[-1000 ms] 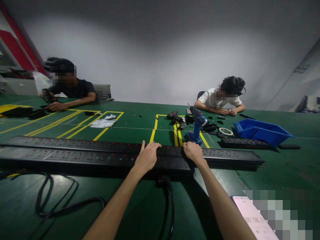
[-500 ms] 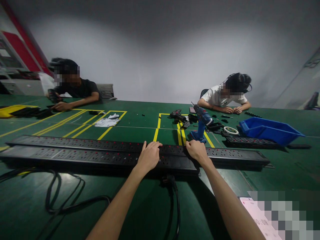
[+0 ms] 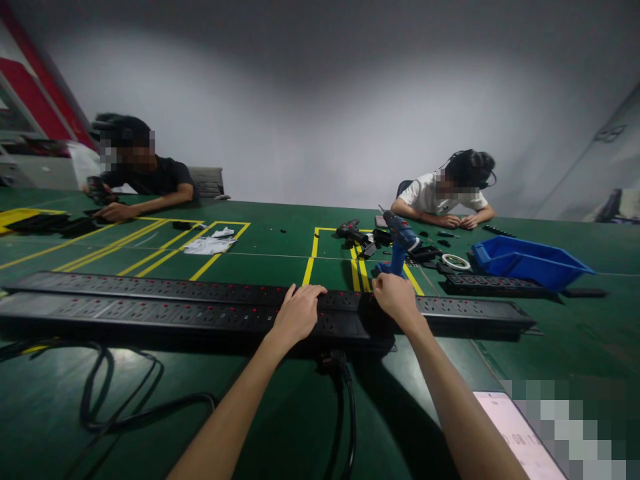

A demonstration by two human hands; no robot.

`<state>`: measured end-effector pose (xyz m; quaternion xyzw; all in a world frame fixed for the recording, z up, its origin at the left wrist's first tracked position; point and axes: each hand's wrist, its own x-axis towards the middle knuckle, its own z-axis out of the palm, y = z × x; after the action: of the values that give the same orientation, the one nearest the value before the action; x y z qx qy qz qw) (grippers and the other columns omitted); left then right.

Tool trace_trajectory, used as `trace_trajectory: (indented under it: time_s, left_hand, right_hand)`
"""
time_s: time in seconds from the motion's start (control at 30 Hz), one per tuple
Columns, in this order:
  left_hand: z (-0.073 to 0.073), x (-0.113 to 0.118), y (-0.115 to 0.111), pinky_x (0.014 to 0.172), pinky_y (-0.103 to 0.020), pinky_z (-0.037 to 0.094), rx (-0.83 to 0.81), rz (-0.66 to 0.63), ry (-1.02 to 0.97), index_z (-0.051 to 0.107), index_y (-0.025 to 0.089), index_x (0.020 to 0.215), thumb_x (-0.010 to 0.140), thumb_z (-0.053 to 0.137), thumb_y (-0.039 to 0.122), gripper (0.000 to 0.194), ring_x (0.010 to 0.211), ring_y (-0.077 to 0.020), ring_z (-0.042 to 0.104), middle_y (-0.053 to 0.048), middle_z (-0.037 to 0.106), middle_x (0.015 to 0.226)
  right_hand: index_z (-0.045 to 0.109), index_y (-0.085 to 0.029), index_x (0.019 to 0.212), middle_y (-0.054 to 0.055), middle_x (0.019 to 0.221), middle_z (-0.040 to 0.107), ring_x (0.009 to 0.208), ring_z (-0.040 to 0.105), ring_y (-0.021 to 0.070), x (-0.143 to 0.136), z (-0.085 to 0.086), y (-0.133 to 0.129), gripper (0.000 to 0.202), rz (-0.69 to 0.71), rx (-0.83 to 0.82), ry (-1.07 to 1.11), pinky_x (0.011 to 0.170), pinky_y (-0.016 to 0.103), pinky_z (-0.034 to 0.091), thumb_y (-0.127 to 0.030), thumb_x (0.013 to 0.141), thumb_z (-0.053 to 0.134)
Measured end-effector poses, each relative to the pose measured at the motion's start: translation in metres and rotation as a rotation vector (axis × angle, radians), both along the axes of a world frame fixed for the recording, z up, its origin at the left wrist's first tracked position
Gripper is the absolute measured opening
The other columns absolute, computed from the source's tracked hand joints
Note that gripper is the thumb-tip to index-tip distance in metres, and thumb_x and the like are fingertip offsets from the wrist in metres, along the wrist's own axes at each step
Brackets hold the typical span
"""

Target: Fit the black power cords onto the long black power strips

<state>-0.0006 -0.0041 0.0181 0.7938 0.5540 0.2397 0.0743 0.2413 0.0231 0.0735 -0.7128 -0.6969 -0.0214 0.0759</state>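
Observation:
Two long black power strips lie side by side, with rows of sockets and small red marks along their tops. My left hand rests on them, fingers stretched out over the far strip. Farther right, my right hand is closed above the strips, its fingers curled; what they hold, if anything, is hidden. Just beyond that hand stands a blue cordless drill, upright on its base. A black plug with its cable hangs at the near strip's front side.
Loose black cable coils at front left, and a phone lies at front right. A blue bin, a white tape roll and a second drill sit beyond. Two people work across the green table.
My view has shifted slightly, moving the scene a little left. The right hand has risen slightly and moved a bit right relative to the strips. My left hand stays on them.

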Motion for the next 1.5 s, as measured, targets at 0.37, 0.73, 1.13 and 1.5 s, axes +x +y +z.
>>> trace_trajectory:
  time_s: [0.37,0.73,1.13,1.5]
  left_hand:
    - [-0.006,0.001,0.005,0.119,-0.051,0.02,0.024,-0.01,-0.024,0.059,0.029,0.117,0.092,0.036,0.016,0.036,0.122,-0.019,0.054,0.0,0.064,0.127]
    - [-0.009,-0.005,0.003,0.118,-0.049,0.022,0.025,-0.051,0.028,0.056,0.026,0.127,0.088,0.041,0.017,0.043,0.127,-0.0211,0.05,-0.005,0.059,0.135]
    - [-0.002,0.002,0.0,0.119,-0.048,0.021,0.015,0.029,0.031,0.058,0.023,0.125,0.092,0.032,0.014,0.043,0.128,-0.0191,0.051,-0.006,0.061,0.134]
    - [-0.008,0.0,0.004,0.12,-0.047,0.02,0.012,0.036,0.036,0.056,0.024,0.129,0.087,0.034,0.009,0.049,0.131,-0.0196,0.049,-0.005,0.059,0.137]
  right_hand:
    - [0.074,-0.013,0.1,0.02,0.098,0.073,0.095,0.069,0.0306,-0.094,0.012,-0.099,0.031,0.427,-0.4,-0.106,0.078,0.036,0.052,-0.033,0.077,0.069]
    - [0.067,-0.017,0.104,0.004,0.079,0.069,0.063,0.061,0.0142,-0.056,0.043,-0.025,0.041,0.471,-0.31,0.433,0.056,0.022,0.042,-0.046,0.075,0.07]
    - [0.069,-0.009,0.103,0.015,0.084,0.073,0.072,0.069,0.023,-0.069,0.013,0.027,0.068,0.419,-0.464,0.124,0.064,0.027,0.048,-0.064,0.093,0.032]
    - [0.067,-0.01,0.119,0.025,0.114,0.067,0.112,0.063,0.0363,-0.094,0.001,0.022,0.046,0.306,-0.195,-0.051,0.088,0.045,0.05,-0.039,0.091,0.045]
